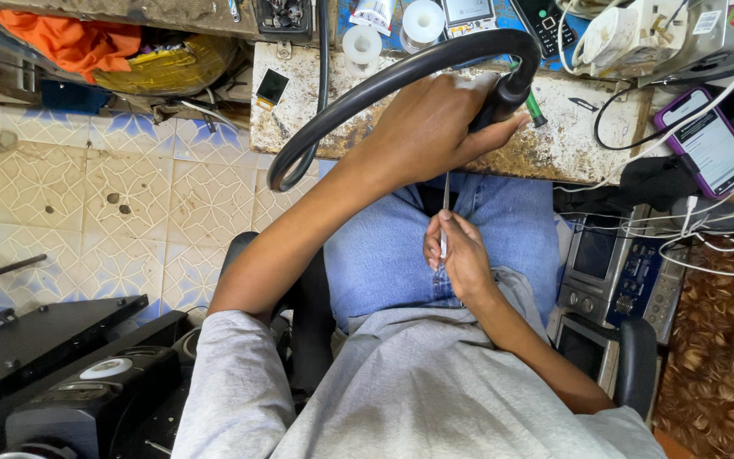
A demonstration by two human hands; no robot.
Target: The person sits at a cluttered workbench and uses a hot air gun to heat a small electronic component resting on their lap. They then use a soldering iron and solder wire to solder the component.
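My left hand (pixel 435 127) reaches forward over the worn workbench (pixel 571 140) and grips the black handle of a hot-air tool (pixel 503 93), whose thick black hose (pixel 384 81) loops back to the left. A green-tipped tool (pixel 535 106) pokes out beside the handle. My right hand (pixel 459 255) rests over my lap in blue jeans and is closed around thin metal tweezers (pixel 445 200) that point up toward the bench edge.
A phone in a purple case (pixel 711 144) lies at the bench's right end among white and black cables. Solder spools (pixel 422 21), a small screen part (pixel 272 85) and a keypad phone (pixel 544 21) sit further back. Black equipment (pixel 70 382) stands on the tiled floor at left, stacked devices (pixel 618 272) at right.
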